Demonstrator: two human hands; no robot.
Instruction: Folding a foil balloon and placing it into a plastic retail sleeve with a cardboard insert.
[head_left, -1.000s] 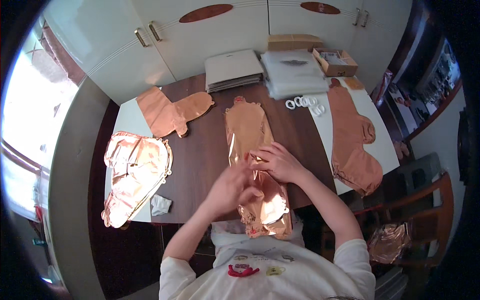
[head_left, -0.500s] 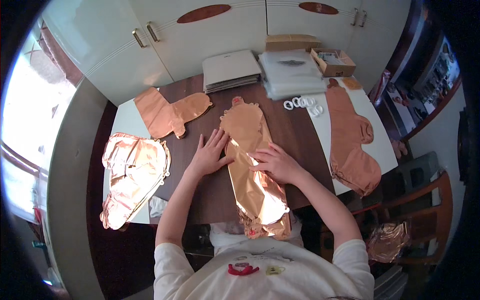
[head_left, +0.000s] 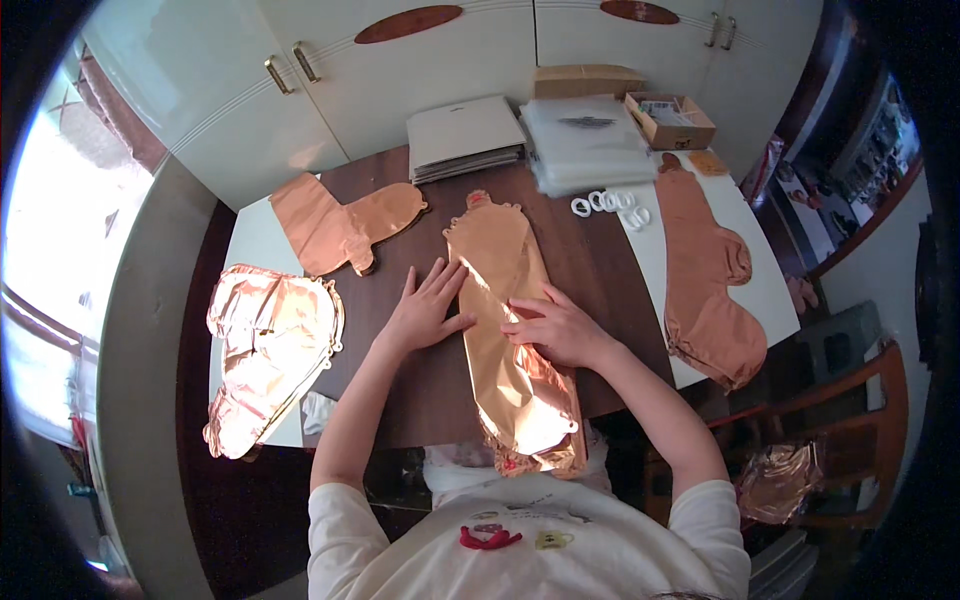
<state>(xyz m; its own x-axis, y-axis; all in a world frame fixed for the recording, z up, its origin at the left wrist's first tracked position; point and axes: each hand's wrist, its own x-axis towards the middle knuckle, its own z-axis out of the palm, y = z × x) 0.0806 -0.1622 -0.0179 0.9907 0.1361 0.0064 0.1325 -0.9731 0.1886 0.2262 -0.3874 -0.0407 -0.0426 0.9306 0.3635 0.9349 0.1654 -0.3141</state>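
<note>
A flat, uninflated copper-coloured foil balloon (head_left: pixel 500 250) lies lengthwise on the dark tabletop in front of me, its near end reaching over the table's front edge. It seems to be stacked on more foil. My left hand (head_left: pixel 425 308) rests flat at its left edge, fingers stretched and fingertips touching the foil. On the right side, my right hand (head_left: pixel 562 328) lies across the balloon's middle with fingers spread, palm down. Neither hand grips anything. The foil below my right hand is creased and shiny.
More flat foil balloons lie around: one at far left (head_left: pixel 345 225), a shiny one at near left (head_left: pixel 270 350), another at right (head_left: pixel 700 270). Behind are grey folders (head_left: pixel 465 140), clear plastic bags (head_left: pixel 585 150), white rings (head_left: pixel 610 203) and a small box (head_left: pixel 670 125). A wooden chair (head_left: pixel 850 440) stands right.
My hands stay on the balloon in nearly the same pose. The whole view has shifted very slightly.
</note>
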